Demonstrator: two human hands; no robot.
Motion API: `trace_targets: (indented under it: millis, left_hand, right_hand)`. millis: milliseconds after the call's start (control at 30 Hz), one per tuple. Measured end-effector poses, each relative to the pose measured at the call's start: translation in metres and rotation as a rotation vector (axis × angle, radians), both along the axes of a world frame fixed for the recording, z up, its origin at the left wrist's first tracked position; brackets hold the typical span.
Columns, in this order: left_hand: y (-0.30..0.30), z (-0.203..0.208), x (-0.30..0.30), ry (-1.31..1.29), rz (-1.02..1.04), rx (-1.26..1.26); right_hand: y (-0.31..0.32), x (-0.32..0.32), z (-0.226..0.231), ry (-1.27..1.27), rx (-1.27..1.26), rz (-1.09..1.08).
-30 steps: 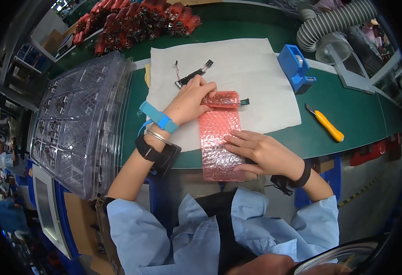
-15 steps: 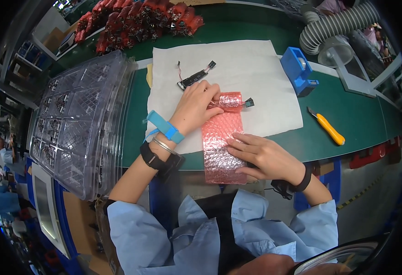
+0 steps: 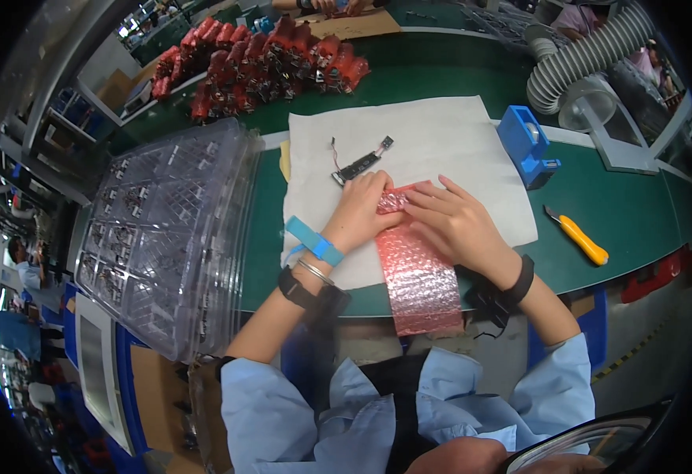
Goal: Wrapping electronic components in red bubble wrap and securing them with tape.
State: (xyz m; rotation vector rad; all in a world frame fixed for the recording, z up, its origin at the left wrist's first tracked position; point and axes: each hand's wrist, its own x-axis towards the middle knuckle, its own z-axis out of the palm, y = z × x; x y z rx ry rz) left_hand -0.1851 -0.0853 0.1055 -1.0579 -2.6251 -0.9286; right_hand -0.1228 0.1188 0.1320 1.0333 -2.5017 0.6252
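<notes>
A strip of pink bubble wrap [image 3: 425,284] lies over the white sheet [image 3: 440,134] and hangs past the table's near edge. Its far end is rolled up. My left hand [image 3: 361,212] grips the left end of that roll, fingers on top and thumb along the near side. Across the roll's right part rests my right hand [image 3: 460,225], its fingers stretched out; they cover whatever is inside. Just beyond my left hand, a slim black circuit board [image 3: 359,167] with short wires and connectors lies on the sheet.
Clear plastic compartment trays [image 3: 156,229] holding small parts are stacked on the left. Red-wrapped bundles [image 3: 283,63] pile up at the back. To the right are a blue tape dispenser [image 3: 524,142], a yellow-handled knife [image 3: 583,239] and a grey flexible hose [image 3: 590,47].
My right hand has moved from the flat wrap up and away onto the roll, covering the connector end that stuck out. My left hand stays on the roll. The whole view has shifted.
</notes>
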Motion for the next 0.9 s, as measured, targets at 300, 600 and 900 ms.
trace_targets:
  millis: [300,600,900]
  left_hand:
    - [-0.027,0.049,-0.064,-0.037,-0.199,-0.12]
    - [-0.038,0.059,-0.113,-0.139,-0.169,-0.678]
    - [-0.066,0.047,-0.092,-0.322,0.033,-0.271]
  right_hand:
    - [0.007,-0.013,-0.013,0.046,-0.037,-0.018]
    - [0.007,-0.014,-0.016,0.045,-0.109,0.01]
    - [0.007,-0.015,-0.018,0.048,-0.167,0.028]
